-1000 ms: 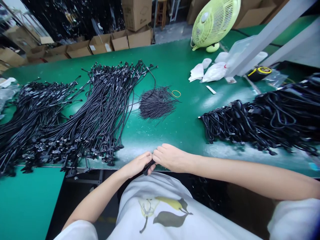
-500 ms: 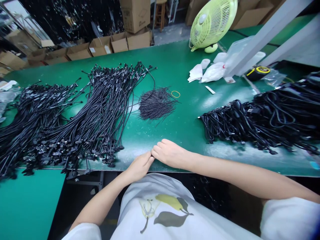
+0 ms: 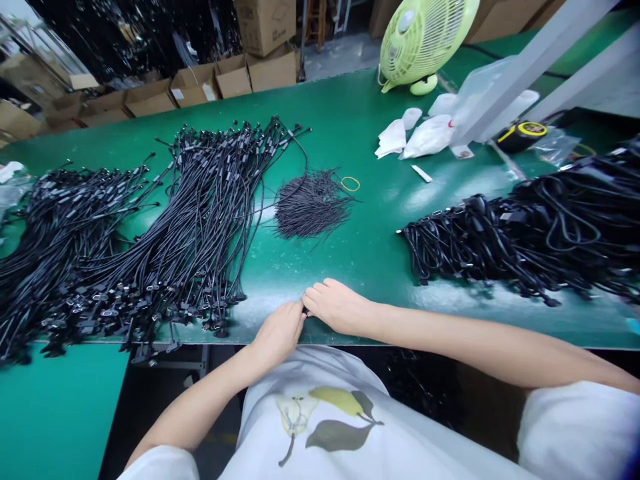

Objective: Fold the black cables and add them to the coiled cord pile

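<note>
So here's our bench: our left hand [image 3: 277, 332] and right hand [image 3: 336, 307] meet right at the near edge of the green rubber-topped work table [image 3: 370, 260], just in front of our white T-shirt with the pear print [image 3: 330, 413]. The left hand has its fingers curled in tight, tips pinched on a small dark piece [image 3: 303, 307] that only peeks out where the two hands touch, and it's honestly too tiny to say what it is. The right hand lies knuckles up with the fingers bent and the tips pressed to that same spot; we can't tell if it's actually gripping or just resting there. To the left of the hands is a big fanned-out pile of long black cables with connector ends [image 3: 210, 207], and a second pile of the same black cables [image 3: 65, 227] lies further left, the two overlapping a bit. Straight ahead of the hands, further back on the table, sits a loose bundle of thin black wire ties [image 3: 310, 203], with a yellow rubber band [image 3: 351, 184] just beside it. Off to the right is a heap of coiled black cables [image 3: 525, 240]. At the back there's a pale green desk fan [image 3: 425, 37], some crumpled white plastic bags [image 3: 427, 133], a yellow and black tape measure [image 3: 523, 133], and open brown cardboard boxes [image 3: 200, 87] beyond the far edge.
</note>
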The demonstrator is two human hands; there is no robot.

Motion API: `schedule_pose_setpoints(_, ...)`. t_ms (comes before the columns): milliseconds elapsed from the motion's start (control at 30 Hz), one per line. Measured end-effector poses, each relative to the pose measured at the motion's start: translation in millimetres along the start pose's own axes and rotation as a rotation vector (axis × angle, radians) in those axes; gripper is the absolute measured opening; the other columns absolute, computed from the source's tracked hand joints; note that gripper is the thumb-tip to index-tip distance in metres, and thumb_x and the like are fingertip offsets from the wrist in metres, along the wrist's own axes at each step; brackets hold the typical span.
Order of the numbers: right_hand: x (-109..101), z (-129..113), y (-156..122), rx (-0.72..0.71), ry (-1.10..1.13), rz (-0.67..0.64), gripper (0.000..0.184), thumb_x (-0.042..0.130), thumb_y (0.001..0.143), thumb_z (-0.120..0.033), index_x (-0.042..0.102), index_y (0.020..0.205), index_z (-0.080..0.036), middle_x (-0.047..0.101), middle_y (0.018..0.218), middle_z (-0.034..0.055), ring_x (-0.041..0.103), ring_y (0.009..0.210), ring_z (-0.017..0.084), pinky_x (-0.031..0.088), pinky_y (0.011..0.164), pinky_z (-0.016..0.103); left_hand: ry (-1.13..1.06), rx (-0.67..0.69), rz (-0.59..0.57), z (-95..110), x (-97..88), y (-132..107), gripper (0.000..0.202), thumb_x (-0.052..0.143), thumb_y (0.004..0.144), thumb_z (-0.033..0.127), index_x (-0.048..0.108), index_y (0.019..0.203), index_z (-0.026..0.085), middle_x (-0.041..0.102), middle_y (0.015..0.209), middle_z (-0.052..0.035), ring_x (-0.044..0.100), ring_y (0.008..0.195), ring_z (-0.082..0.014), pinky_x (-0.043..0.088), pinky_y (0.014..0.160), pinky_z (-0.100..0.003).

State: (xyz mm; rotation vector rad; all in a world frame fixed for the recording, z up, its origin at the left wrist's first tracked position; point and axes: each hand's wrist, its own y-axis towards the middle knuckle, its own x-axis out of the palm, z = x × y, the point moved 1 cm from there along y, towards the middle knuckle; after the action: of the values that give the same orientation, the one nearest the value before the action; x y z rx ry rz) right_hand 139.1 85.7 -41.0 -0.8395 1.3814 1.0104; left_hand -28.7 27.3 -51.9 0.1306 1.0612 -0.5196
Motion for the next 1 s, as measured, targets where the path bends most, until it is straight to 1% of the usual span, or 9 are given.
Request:
schedule_pose_setpoints(133, 1, 3, 3, 0.096, -0.024, 0.081, 0.022, 0.040, 0.096, -0.018, 0.053, 0.079, -0.016, 0.055, 0.074, 0.0061, 0.043, 0.067, 0.019, 0.020, 0.062, 0.034, 0.080, -0.007, 0.168, 4, -3.0, 9, 0.027, 0.029, 0.096, 0.017, 0.052, 0.109, 0.013, 0.061, 0.104, -0.0173, 0.056, 0.099, -0.0291, 0.041, 0.091, -0.047)
schedule_pose_setpoints(200, 1, 5, 3, 0.115, -0.016, 0.074, 0.022, 0.040, 0.096, -0.016, 0.053, 0.078, -0.016, 0.055, 0.072, 0.0058, 0.044, 0.066, 0.018, 0.020, 0.063, 0.034, 0.041, -0.027, 0.183, 4, -3.4, 13, 0.024, 0.031, 0.095, 0.016, 0.053, 0.105, 0.014, 0.061, 0.102, -0.0169, 0.056, 0.099, -0.0289, 0.039, 0.093, -0.047)
schedule_pose_setpoints(333, -6, 9, 2, 0.048, 0.087, -0.059, 0.020, 0.044, 0.096, -0.020, 0.055, 0.081, -0.015, 0.057, 0.074, 0.0048, 0.047, 0.068, 0.017, 0.022, 0.064, 0.032, -0.320, -0.122, -0.002, -2, -0.8, 10, 0.019, 0.034, 0.097, 0.026, 0.050, 0.088, 0.019, 0.057, 0.074, -0.0042, 0.056, 0.069, -0.0200, 0.043, 0.069, -0.033)
schedule_pose_setpoints(467, -17, 11, -1, -0.013, 0.177, -0.153, 0.022, 0.046, 0.098, -0.030, 0.057, 0.088, -0.015, 0.060, 0.081, 0.0055, 0.050, 0.071, 0.017, 0.022, 0.065, 0.030, -0.749, -0.156, -0.174, -4, -4.9, 1, 0.024, 0.035, 0.097, 0.039, 0.048, 0.089, 0.020, 0.051, 0.068, 0.0036, 0.050, 0.055, -0.0114, 0.040, 0.060, -0.025)
schedule_pose_setpoints(567, -21, 11, -4, -0.076, 0.207, -0.145, 0.021, 0.043, 0.097, -0.023, 0.057, 0.084, -0.016, 0.060, 0.078, 0.0047, 0.049, 0.068, 0.016, 0.022, 0.065, 0.031, -0.955, -0.147, -0.218, -2, -11.5, -3, 0.033, 0.040, 0.094, 0.049, 0.050, 0.090, 0.017, 0.046, 0.063, 0.0049, 0.046, 0.053, -0.0104, 0.040, 0.059, -0.025)
schedule_pose_setpoints(667, -19, 10, -7, -0.152, 0.212, -0.058, 0.021, 0.041, 0.097, -0.020, 0.057, 0.084, -0.017, 0.059, 0.077, 0.0040, 0.049, 0.068, 0.016, 0.023, 0.067, 0.031, -1.139, -0.152, -0.296, 1, -14.8, -5, 0.041, 0.041, 0.091, 0.055, 0.050, 0.091, 0.016, 0.042, 0.061, 0.0052, 0.043, 0.052, -0.0109, 0.039, 0.057, -0.025)
schedule_pose_setpoints(733, -17, 7, -9, -0.160, 0.206, -0.025, 0.021, 0.039, 0.098, -0.019, 0.057, 0.087, -0.017, 0.059, 0.078, 0.0044, 0.049, 0.070, 0.016, 0.024, 0.068, 0.031, -1.080, -0.176, -0.287, 3, -15.1, -5, 0.041, 0.041, 0.091, 0.056, 0.051, 0.090, 0.016, 0.042, 0.061, 0.0046, 0.042, 0.053, -0.0116, 0.037, 0.058, -0.026)
schedule_pose_setpoints(900, -13, -4, -8, 0.055, 0.264, -0.166, 0.023, 0.041, 0.097, -0.023, 0.058, 0.086, -0.014, 0.062, 0.076, 0.0059, 0.051, 0.065, 0.016, 0.025, 0.063, 0.030, -0.504, -0.154, -0.061, 9, -15.7, -3, 0.023, 0.040, 0.094, 0.035, 0.051, 0.080, 0.021, 0.050, 0.067, 0.0005, 0.043, 0.062, -0.0158, 0.030, 0.062, -0.027)
schedule_pose_setpoints(1000, -16, -1, -7, 0.110, 0.345, -0.172, 0.027, 0.040, 0.098, -0.026, 0.061, 0.087, -0.014, 0.063, 0.077, 0.0059, 0.054, 0.068, 0.017, 0.030, 0.065, 0.029, -0.390, -0.113, 0.021, 8, -17.2, -1, 0.021, 0.039, 0.093, 0.028, 0.049, 0.076, 0.021, 0.049, 0.068, 0.0000, 0.043, 0.063, -0.0162, 0.029, 0.063, -0.027)
